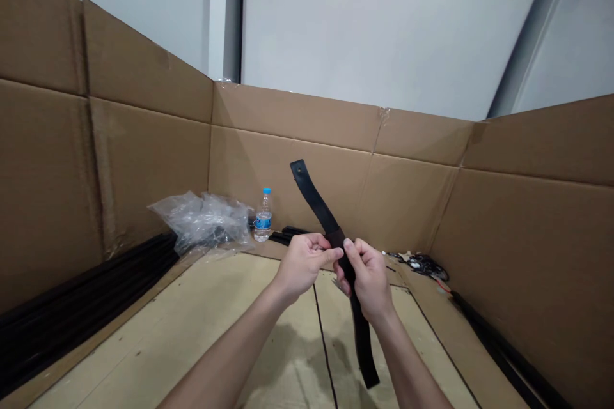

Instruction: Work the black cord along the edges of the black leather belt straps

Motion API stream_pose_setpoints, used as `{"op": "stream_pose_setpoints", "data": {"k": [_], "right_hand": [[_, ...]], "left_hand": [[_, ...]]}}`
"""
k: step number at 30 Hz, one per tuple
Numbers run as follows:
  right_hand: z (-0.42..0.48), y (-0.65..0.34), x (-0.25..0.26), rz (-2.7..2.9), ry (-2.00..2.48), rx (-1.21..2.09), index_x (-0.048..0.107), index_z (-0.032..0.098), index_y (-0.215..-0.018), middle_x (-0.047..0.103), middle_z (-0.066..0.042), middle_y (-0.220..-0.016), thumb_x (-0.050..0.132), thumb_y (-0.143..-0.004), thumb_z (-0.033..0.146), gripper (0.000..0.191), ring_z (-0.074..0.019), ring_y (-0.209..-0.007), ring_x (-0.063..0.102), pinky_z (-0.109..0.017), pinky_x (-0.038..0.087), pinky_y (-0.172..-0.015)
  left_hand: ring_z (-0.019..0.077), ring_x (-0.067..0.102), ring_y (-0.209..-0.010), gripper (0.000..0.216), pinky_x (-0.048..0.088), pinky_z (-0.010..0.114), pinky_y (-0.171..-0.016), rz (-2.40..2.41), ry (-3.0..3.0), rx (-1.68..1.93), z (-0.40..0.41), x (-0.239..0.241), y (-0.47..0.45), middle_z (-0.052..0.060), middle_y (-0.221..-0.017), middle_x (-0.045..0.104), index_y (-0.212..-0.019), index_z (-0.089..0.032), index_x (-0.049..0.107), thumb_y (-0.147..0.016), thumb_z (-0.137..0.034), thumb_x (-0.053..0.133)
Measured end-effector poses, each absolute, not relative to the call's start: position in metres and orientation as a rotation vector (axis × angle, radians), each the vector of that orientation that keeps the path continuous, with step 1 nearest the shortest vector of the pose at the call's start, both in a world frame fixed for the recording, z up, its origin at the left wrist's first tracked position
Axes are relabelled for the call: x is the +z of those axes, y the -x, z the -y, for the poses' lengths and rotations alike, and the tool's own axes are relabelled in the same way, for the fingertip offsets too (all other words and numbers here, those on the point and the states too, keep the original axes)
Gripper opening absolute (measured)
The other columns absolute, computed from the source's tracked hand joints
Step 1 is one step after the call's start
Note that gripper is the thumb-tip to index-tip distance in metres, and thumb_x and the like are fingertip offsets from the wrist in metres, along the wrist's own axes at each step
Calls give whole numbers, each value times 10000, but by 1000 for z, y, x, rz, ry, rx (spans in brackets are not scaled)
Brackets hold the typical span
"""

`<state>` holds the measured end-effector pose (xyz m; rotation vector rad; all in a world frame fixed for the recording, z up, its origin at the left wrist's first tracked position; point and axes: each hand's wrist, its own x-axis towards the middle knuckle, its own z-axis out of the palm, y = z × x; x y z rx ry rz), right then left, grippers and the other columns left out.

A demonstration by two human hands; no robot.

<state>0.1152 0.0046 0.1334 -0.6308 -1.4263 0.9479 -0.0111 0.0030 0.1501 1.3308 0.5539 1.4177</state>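
Note:
Both hands hold a long black leather-like strap (314, 195) up above the pale board. A small hole or stud shows near its upper end, and its lower end hangs down towards me. Around its middle lies a dark brown band (335, 238). My left hand (304, 265) pinches the strap at this band from the left, thumb on the front. My right hand (371, 278) grips it just below from the right, thumb pressed on its face. Something thin and greyish shows by the right fingertips, too small to name. A thin dark cord or line (322, 326) runs along the board below.
Cardboard walls (288, 166) surround the pale board (215, 307). At the back left are a clear plastic bag (206, 220) and a water bottle (263, 220). Long black strips (96, 294) lie left, others (499, 339) right. Tangled black cords (425, 266) sit back right.

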Motion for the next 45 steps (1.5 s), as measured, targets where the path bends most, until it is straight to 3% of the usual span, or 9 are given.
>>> {"op": "stream_pose_setpoints", "data": {"k": [10,15,19,24,27,34,37,41,45], "right_hand": [[4,-113,141,1422,571,1037,413,198,-654,566,34,-479,538,-877,491,389,-57,-314,410,-164,291,-320],[1,-119,141,1455,444,1342,541,206,-896,681,-17,-703,615,-836,426,240,-100,-484,559,-210,406,-470],[-13,-124,135,1498,497,1362,603,201,-1044,672,-9,-708,708,-752,395,366,-95,-518,531,-224,383,-505],[-32,-128,121,1613,633,1155,658,167,-1076,686,-19,-719,729,-715,380,426,-99,-561,510,-236,371,-530],[-37,-130,114,1694,708,1094,659,158,-1074,688,-27,-734,713,-727,360,405,-111,-598,535,-242,391,-554],[-45,-136,104,1651,886,1101,660,159,-1025,592,39,-680,818,-599,299,476,-93,-587,532,-214,417,-538],[-47,-139,97,1723,924,1276,662,146,-923,570,49,-628,816,-592,394,441,-86,-526,509,-199,431,-471],[-52,-150,82,1891,986,1698,645,138,-828,617,12,-534,665,-691,604,486,-100,-395,529,-199,416,-393],[-63,-161,68,1867,981,1806,615,137,-715,568,40,-433,691,-672,592,463,-88,-343,498,-174,385,-368]], "left_hand": [[56,382,-346,402,198,189,-376,-465,-1285,1442,-6,142,9,-37,-412,520,-635,-167,464,-653,-438,760],[43,324,-347,431,214,182,-374,-435,-1208,1452,-20,135,20,-98,-433,370,-674,-162,486,-648,-498,755],[17,193,-382,498,118,181,-389,-573,-1280,1528,-34,129,28,-119,-453,293,-636,-167,443,-589,-530,782],[37,192,-400,486,115,201,-398,-774,-1488,1427,-49,114,35,-109,-476,319,-678,-170,473,-643,-598,702],[43,172,-404,489,98,212,-404,-800,-1522,1298,-56,104,40,-111,-489,309,-755,-157,534,-662,-616,673],[42,149,-389,542,56,239,-418,-733,-1491,1156,-66,83,41,-109,-426,253,-594,-151,512,-606,-665,684],[38,158,-380,545,63,241,-419,-687,-1443,1145,-70,71,39,-103,-410,259,-542,-168,449,-600,-645,706],[38,121,-392,606,62,229,-411,-637,-1334,1169,-77,55,46,-115,-431,193,-530,-213,296,-592,-663,697],[40,77,-423,625,39,212,-408,-636,-1243,1165,-85,40,58,-121,-464,148,-554,-214,275,-576,-652,720]]}}
